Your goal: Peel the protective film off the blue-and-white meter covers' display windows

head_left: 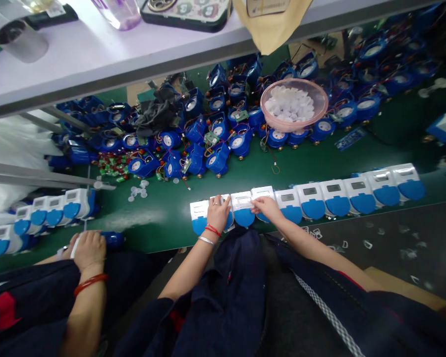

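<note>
A row of white and blue water meters [311,201] runs along the front edge of the green bench. My left hand [218,214], with a red cord and a silver bangle at the wrist, lies over the top of a meter near the row's left end, fingers apart. Just right of it, my right hand [268,208] has thumb and forefinger pinched at the upper edge of a meter [244,216]; whatever is between the fingertips is too small to make out. The leftmost meter [199,224] stands beside my left hand.
Blue meter bodies [217,158] with loose wires crowd the back under a shelf [96,64]. A pink bowl [269,116] of small translucent pieces sits among them. At left, a co-worker's hand [90,250] is near another row of meters [55,210]. White scraps [367,244] litter the floor.
</note>
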Demonstrator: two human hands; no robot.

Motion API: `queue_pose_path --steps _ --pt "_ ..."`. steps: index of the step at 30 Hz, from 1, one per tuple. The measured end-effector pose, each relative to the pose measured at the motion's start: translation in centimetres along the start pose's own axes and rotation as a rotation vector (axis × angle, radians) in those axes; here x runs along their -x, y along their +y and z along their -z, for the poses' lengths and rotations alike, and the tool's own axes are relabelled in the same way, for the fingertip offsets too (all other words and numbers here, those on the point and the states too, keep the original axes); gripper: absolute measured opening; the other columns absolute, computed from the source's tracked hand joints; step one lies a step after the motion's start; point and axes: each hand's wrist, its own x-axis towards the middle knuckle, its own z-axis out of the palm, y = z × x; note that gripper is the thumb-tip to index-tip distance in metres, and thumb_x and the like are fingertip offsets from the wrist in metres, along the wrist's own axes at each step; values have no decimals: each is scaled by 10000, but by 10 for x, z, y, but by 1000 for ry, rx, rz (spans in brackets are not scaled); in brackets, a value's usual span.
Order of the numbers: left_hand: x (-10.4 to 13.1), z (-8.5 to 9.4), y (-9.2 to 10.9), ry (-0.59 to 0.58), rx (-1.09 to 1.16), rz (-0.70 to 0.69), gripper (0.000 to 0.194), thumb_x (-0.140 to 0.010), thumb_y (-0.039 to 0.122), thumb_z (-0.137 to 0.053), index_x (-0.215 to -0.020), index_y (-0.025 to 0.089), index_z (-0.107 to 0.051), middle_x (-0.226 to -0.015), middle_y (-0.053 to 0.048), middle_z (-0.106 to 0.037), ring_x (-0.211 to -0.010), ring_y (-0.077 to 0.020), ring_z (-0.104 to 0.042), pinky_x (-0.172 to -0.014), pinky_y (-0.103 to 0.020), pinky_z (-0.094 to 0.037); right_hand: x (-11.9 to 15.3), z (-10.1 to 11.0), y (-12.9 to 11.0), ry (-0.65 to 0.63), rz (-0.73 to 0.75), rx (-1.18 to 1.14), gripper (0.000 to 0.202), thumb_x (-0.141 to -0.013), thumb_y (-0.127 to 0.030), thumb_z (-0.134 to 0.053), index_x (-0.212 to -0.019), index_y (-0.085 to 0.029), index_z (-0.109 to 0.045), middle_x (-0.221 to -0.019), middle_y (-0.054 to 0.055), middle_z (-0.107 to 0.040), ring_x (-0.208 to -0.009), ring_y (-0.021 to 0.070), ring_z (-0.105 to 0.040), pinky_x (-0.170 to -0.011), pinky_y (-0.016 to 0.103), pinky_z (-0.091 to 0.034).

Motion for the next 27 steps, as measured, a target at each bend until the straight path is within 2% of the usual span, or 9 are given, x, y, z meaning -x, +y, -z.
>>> queue_pose_path --steps 3,6,10,19,27 --pt "-6 -2 -15 -72 -88 -120 428 -862 302 -476 -1286 268 -521 -1244 -145 -454 -1135 -303 -388 -990 -480 -311 -13 -6 2 8 -10 -4 169 -848 -298 -571 -766 -152 -587 -713 65 -710 -614 147 -676 -636 261 -554" --pt "-9 -6 -23 -90 -92 -170 432 -864 313 -474 -1293 289 -513 -1245 -132 -443 -1131 -297 -380 -996 -468 -310 -20 -10 4 20 -17 9 146 -834 -298 -587 -778 -164 -586 -701 52 -707 -625 157 -678 -629 266 -554" --pt "-10 -9 -27 -85 -67 -181 429 -870 313 -465 -1295 297 -511 -1254 -124 -432 -1137 -296 -373 -1002 -473 -301 -25 -12 7 18 -33 35 126 -828 -290 -587 -784 -172 -582 -652 38 -692 -616 166 -675 -593 263 -549" --pt "-12 -11 -29 -98 -103 -199 430 -872 314 -459 -1297 288 -511 -1253 -134 -429 -1122 -298 -382 -987 -463 -310 -33 -14 16 19 -48 57 165 -825 -320 -588 -757 -170 -581 -694 57 -705 -624 170 -679 -601 273 -550" --pt "-13 -10 -27 -116 -160 -224 430 -878 323 -451 -1303 286 -500 -1261 -136 -419 -1115 -291 -377 -979 -446 -324 -36 -15 17 33 -83 123 182 -833 -317 -584 -815 -137 -605 -717 61 -717 -605 143 -675 -577 218 -530"
